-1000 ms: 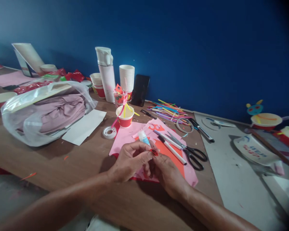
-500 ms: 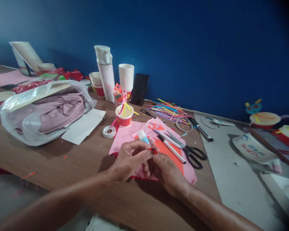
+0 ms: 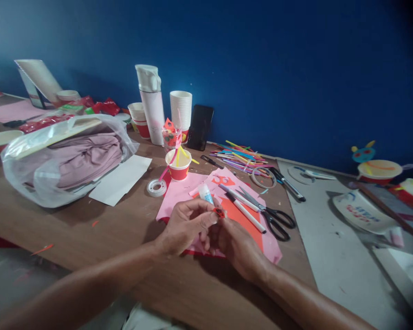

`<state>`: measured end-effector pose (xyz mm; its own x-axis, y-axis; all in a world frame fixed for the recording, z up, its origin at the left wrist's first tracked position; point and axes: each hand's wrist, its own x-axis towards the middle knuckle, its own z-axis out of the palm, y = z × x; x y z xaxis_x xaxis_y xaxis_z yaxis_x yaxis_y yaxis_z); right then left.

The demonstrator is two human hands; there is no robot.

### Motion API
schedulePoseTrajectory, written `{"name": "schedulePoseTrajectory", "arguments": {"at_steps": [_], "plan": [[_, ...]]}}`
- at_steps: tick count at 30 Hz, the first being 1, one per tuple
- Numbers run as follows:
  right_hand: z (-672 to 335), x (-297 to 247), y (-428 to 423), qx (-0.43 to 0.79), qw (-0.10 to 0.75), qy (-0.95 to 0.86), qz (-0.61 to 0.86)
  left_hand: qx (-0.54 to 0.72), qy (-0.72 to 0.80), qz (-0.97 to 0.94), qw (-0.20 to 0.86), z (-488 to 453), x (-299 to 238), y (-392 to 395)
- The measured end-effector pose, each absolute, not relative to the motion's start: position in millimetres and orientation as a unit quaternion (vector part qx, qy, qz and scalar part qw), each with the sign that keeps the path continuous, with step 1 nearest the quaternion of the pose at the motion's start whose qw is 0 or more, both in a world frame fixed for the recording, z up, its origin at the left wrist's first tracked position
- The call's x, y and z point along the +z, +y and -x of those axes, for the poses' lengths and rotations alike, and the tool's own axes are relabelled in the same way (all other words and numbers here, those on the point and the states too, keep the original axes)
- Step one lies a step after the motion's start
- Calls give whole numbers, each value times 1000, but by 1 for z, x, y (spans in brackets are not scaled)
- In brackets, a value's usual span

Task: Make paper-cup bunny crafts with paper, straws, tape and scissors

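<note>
Between my hands is a small orange-red paper piece (image 3: 219, 212) with black marks. My left hand (image 3: 187, 227) pinches it between thumb and fingertips. My right hand (image 3: 239, 243) meets it from the other side, fingers curled and fingertips at its edge. Just beyond my fingers a white and blue glue stick (image 3: 205, 193) shows, its lower end hidden. Under my hands lie pink paper (image 3: 271, 250) and orange paper (image 3: 249, 224). Black-handled scissors (image 3: 278, 219), a white marker (image 3: 246, 213) and another pen (image 3: 239, 197) rest on these sheets.
Behind the papers stands a red and white paper cup (image 3: 179, 172) with pipe cleaners. A tape roll (image 3: 156, 187) is left of it. Loose pipe cleaners (image 3: 241, 158), a phone (image 3: 200, 127) and a bottle (image 3: 151, 107) are along the blue wall. A plastic bag (image 3: 30, 183) sits left.
The hands have barely moved. The orange-red piece has tilted slightly between the fingertips, and the whole view has shifted a little.
</note>
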<state>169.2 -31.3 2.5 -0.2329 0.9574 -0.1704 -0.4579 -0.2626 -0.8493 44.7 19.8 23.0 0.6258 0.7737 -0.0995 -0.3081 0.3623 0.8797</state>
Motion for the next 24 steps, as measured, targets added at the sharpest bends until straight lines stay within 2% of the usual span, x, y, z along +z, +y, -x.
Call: {"name": "schedulePoseTrajectory", "arguments": {"at_steps": [11,18,24], "plan": [[-175,0,-29,611,509,-405,451,383,263,-459,758,-45,25,19],[-173,-3,-31,702,486,-375,360,353,288,-454,766,-45,24,19],[-177,4,-26,600,489,-442,454,392,268,-452,755,-46,25,20]]}}
